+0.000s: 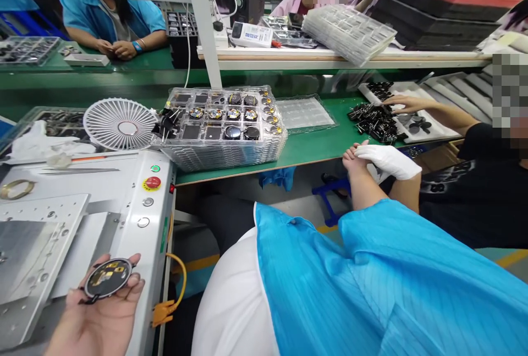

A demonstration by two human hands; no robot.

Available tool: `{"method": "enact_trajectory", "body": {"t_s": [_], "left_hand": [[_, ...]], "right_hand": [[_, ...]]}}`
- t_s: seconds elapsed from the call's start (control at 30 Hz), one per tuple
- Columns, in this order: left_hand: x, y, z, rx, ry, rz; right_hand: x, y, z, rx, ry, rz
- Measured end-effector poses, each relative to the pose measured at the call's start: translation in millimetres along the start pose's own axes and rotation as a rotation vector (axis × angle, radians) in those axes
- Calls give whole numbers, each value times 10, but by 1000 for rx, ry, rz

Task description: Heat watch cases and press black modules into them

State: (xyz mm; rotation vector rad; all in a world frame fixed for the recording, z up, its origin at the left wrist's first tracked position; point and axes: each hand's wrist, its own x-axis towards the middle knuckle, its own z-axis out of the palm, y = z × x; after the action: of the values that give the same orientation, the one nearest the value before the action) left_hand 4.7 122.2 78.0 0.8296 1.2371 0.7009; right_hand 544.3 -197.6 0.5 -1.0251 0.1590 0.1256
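Observation:
My left hand (103,304) is palm up at the lower left, its fingers curled around a round watch case (108,279). The case has a dark rim, with gold and black parts showing on its face. My right hand (355,157) reaches out past the table edge, its fingers bent and pressed together. A co-worker's white-gloved hand (390,161) overlaps it, so anything in my fingers is hidden. Just beyond lies a heap of small black parts (377,122).
A stack of clear trays (225,152) holds watch parts beside a white fan (124,125). Left is a machine with a red stop button (152,182) and a metal plate (61,235). A co-worker's bare hand (406,104) hovers over a white tray (437,133). A yellow cable (181,273) hangs below.

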Motion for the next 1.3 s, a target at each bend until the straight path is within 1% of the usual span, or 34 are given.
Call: {"method": "enact_trajectory", "body": {"t_s": [0.1, 0.13, 0.2, 0.23, 0.3, 0.37, 0.4, 0.47, 0.5, 0.53, 0.57, 0.63, 0.67, 0.73, 0.83, 0.97, 1.03, 1.13, 1.2, 1.3], "left_hand": [[-23, 56, 92, -6, -52, -15], [-26, 70, 117, -15, -66, -17], [-55, 100, 182, -38, -84, -10], [-85, 114, 228, -46, -91, -6], [-173, 135, 351, -50, -148, -23], [-269, 130, 523, -70, -258, -20], [-306, 113, 626, -90, -327, -21], [-338, 52, 860, -141, -482, -32], [-334, 11, 984, -167, -534, -36], [-319, -34, 1109, -184, -572, -60], [-298, -81, 1230, -206, -581, -78], [-254, -176, 1449, -251, -559, -111], [-235, -225, 1539, -276, -548, -120], [-203, -329, 1669, -320, -523, -107], [-160, -506, 1749, -359, -476, -53], [-120, -731, 1753, -382, -440, -19], [-119, -812, 1753, -383, -431, -11], [-129, -882, 1758, -372, -427, 3], [-132, -899, 1757, -373, -422, 8], [-130, -894, 1742, -361, -402, 22]], "right_hand": [[-11, 107, 225, -103, 19, 71], [-38, 137, 330, -132, -2, 90], [-143, 170, 569, -179, -92, 120], [-223, 173, 698, -198, -155, 130], [-441, 169, 960, -226, -299, 151], [-733, 182, 1211, -259, -470, 162], [-903, 201, 1326, -288, -582, 148], [-1275, 267, 1523, -383, -854, 0], [-1465, 309, 1600, -424, -950, -73], [-1649, 356, 1659, -457, -1015, -142], [-1816, 407, 1703, -475, -1063, -211], [-2076, 519, 1745, -482, -1145, -395], [-2160, 581, 1750, -468, -1183, -495], [-2243, 712, 1739, -434, -1251, -675], [-2227, 903, 1696, -424, -1317, -851], [-2142, 1089, 1612, -476, -1379, -1028], [-2111, 1147, 1565, -532, -1408, -1094], [-2079, 1197, 1506, -581, -1429, -1142], [-2066, 1209, 1488, -598, -1460, -1130], [-2060, 1204, 1491, -616, -1547, -1031]]}}
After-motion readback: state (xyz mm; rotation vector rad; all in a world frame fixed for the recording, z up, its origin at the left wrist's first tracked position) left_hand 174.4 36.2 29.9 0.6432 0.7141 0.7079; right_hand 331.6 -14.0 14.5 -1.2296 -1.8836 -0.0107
